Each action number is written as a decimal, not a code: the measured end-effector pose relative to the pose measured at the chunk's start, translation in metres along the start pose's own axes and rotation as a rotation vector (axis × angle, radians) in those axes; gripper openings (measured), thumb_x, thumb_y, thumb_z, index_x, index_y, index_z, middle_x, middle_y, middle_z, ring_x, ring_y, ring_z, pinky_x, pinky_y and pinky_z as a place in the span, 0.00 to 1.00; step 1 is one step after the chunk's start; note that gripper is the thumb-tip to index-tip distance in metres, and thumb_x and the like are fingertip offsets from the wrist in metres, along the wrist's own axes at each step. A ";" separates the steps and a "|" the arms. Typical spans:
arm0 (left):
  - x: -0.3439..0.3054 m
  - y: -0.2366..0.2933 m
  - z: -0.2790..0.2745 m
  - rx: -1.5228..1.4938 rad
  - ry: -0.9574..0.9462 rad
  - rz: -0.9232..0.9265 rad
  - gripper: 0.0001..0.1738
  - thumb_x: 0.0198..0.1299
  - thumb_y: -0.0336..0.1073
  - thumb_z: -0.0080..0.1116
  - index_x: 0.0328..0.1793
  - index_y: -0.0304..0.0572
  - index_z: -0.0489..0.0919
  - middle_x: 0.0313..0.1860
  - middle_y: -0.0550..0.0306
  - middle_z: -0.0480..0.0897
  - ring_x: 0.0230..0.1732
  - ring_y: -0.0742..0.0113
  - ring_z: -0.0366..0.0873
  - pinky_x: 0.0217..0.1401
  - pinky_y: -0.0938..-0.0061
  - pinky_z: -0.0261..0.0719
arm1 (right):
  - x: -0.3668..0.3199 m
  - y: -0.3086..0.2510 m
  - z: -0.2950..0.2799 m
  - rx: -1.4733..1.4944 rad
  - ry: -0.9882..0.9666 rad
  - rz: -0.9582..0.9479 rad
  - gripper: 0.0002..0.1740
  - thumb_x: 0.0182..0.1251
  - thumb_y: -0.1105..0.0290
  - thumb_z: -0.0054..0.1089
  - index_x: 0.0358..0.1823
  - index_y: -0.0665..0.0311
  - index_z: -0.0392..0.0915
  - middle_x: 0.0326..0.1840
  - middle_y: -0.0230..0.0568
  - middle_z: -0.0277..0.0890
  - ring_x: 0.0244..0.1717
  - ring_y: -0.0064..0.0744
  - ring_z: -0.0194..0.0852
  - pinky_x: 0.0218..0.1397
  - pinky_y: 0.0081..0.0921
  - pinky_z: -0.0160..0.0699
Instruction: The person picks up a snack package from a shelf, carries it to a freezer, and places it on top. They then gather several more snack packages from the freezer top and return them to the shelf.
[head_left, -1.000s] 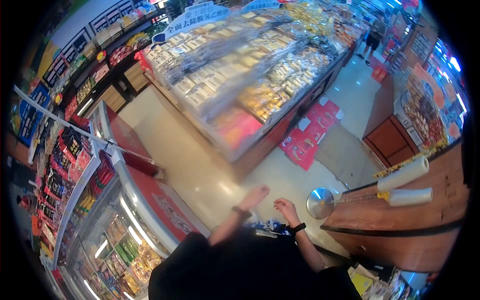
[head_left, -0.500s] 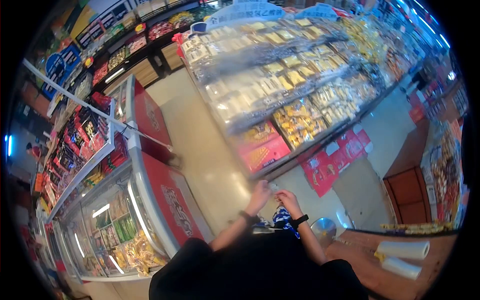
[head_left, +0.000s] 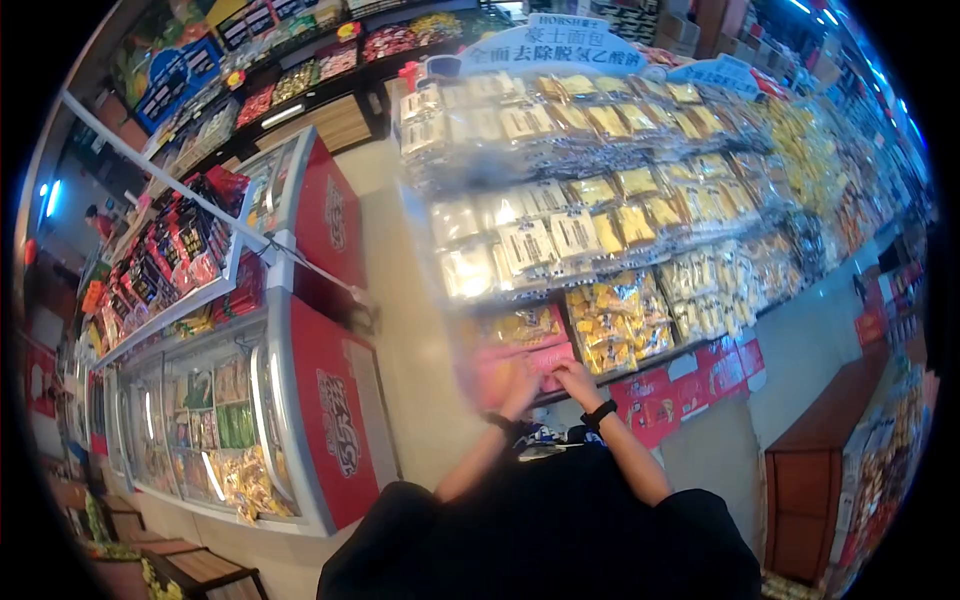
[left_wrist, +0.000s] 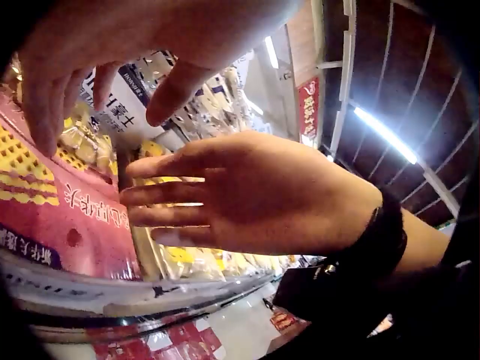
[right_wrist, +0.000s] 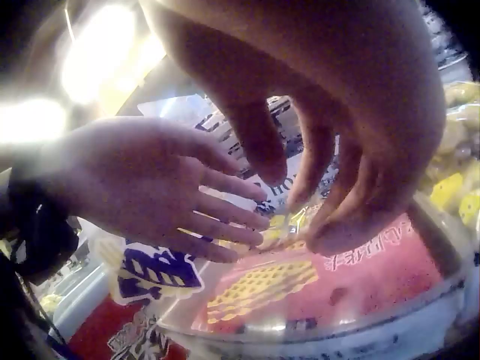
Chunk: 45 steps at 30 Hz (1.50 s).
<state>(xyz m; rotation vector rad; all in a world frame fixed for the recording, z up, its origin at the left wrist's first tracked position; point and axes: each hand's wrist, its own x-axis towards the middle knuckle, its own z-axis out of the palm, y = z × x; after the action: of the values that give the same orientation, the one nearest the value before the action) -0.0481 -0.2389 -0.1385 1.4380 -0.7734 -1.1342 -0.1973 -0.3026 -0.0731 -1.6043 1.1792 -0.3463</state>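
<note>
A pink box printed with yellow waffles lies at the front corner of a bread display. Close over it, my left hand has its fingers loosely bent and holds nothing. Beside it is my right hand, a black band on the wrist. In the left wrist view, the right hand reaches sideways with nearly straight fingers, and nothing sits in its palm. The right wrist view puts both hands above the waffle print, fingertips near each other. Small yellow packets fill the compartment to the right.
Rows of wrapped bread rise behind the box. At left stands a glass-topped freezer with red sides. Flattened red cardboard lies on the floor along the display, and a brown wooden cabinet is at right.
The view has moved up to the bread display. Both hands have gone from over the floor to over the pink box. They have come closer together than a second ago.
</note>
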 end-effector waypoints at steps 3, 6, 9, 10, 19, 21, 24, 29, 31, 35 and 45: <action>0.021 0.026 -0.005 0.397 0.145 0.092 0.31 0.56 0.33 0.56 0.66 0.30 0.67 0.45 0.36 0.81 0.45 0.52 0.81 0.49 0.63 0.78 | 0.032 0.007 -0.010 -0.073 0.008 -0.176 0.16 0.58 0.69 0.62 0.49 0.64 0.81 0.51 0.47 0.80 0.55 0.43 0.77 0.56 0.32 0.75; 0.030 0.054 0.000 0.243 0.204 0.116 0.29 0.54 0.36 0.56 0.62 0.28 0.70 0.43 0.32 0.81 0.45 0.43 0.81 0.52 0.58 0.77 | 0.058 -0.006 -0.017 -0.041 -0.070 -0.362 0.24 0.55 0.69 0.67 0.55 0.64 0.78 0.62 0.50 0.72 0.64 0.46 0.69 0.62 0.33 0.71; 0.038 0.059 0.001 0.393 0.253 0.123 0.25 0.55 0.34 0.57 0.59 0.27 0.72 0.50 0.31 0.80 0.53 0.40 0.78 0.58 0.57 0.74 | 0.074 -0.007 -0.014 -0.192 -0.033 -0.197 0.28 0.54 0.70 0.67 0.59 0.63 0.75 0.59 0.50 0.72 0.61 0.47 0.70 0.59 0.35 0.73; 0.044 0.049 0.001 0.519 0.279 0.132 0.24 0.56 0.33 0.58 0.58 0.27 0.72 0.53 0.31 0.79 0.57 0.40 0.77 0.60 0.56 0.73 | 0.077 -0.010 -0.014 -0.226 -0.059 -0.250 0.29 0.54 0.71 0.67 0.60 0.64 0.73 0.57 0.49 0.72 0.59 0.46 0.71 0.57 0.34 0.74; -0.002 0.078 0.013 0.423 0.374 0.076 0.25 0.55 0.36 0.56 0.58 0.32 0.74 0.46 0.36 0.81 0.48 0.43 0.80 0.53 0.57 0.76 | 0.066 -0.013 -0.020 0.343 -0.127 0.044 0.32 0.58 0.77 0.59 0.65 0.66 0.61 0.41 0.41 0.78 0.32 0.28 0.79 0.33 0.25 0.81; -0.012 0.086 0.014 0.325 0.376 -0.049 0.24 0.58 0.36 0.54 0.60 0.33 0.73 0.44 0.39 0.82 0.45 0.49 0.81 0.48 0.60 0.78 | 0.086 0.051 -0.002 0.248 -0.181 -0.007 0.26 0.61 0.75 0.57 0.61 0.66 0.63 0.35 0.40 0.80 0.28 0.28 0.79 0.28 0.24 0.80; -0.014 0.069 0.009 0.254 0.299 -0.252 0.21 0.61 0.36 0.53 0.59 0.34 0.72 0.41 0.47 0.82 0.40 0.60 0.80 0.42 0.66 0.77 | 0.088 0.090 0.012 0.230 -0.309 0.083 0.14 0.65 0.67 0.56 0.50 0.65 0.73 0.33 0.40 0.81 0.29 0.29 0.81 0.29 0.23 0.80; -0.014 0.046 0.012 0.030 0.239 -0.073 0.17 0.60 0.37 0.56 0.51 0.34 0.77 0.38 0.53 0.82 0.36 0.68 0.78 0.39 0.71 0.76 | 0.050 0.032 0.003 0.317 -0.336 0.110 0.12 0.68 0.61 0.54 0.43 0.62 0.79 0.36 0.40 0.84 0.32 0.30 0.83 0.32 0.24 0.81; -0.017 0.041 0.011 0.154 0.121 -0.128 0.15 0.60 0.37 0.56 0.49 0.34 0.80 0.39 0.54 0.82 0.37 0.68 0.78 0.39 0.73 0.76 | 0.049 0.035 0.007 0.695 -0.238 0.487 0.12 0.67 0.61 0.54 0.43 0.61 0.79 0.37 0.41 0.84 0.32 0.31 0.83 0.33 0.24 0.81; -0.029 0.026 0.003 0.099 -0.059 -0.069 0.16 0.63 0.39 0.56 0.50 0.34 0.80 0.43 0.53 0.84 0.39 0.69 0.79 0.42 0.73 0.77 | 0.039 0.045 0.015 0.576 -0.268 0.445 0.10 0.65 0.64 0.54 0.41 0.60 0.79 0.34 0.39 0.83 0.33 0.32 0.84 0.34 0.25 0.81; -0.119 -0.010 -0.042 -0.329 0.049 -0.155 0.18 0.70 0.46 0.50 0.43 0.40 0.83 0.34 0.59 0.85 0.32 0.72 0.80 0.36 0.74 0.79 | -0.074 0.027 0.022 0.575 -0.372 0.401 0.08 0.60 0.68 0.56 0.34 0.64 0.80 0.31 0.38 0.83 0.29 0.29 0.80 0.38 0.28 0.81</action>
<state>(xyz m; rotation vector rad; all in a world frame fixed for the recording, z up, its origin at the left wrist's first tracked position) -0.0493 -0.1130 -0.1237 1.2569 -0.4218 -1.2739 -0.2299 -0.2280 -0.0810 -0.8616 0.9670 -0.1007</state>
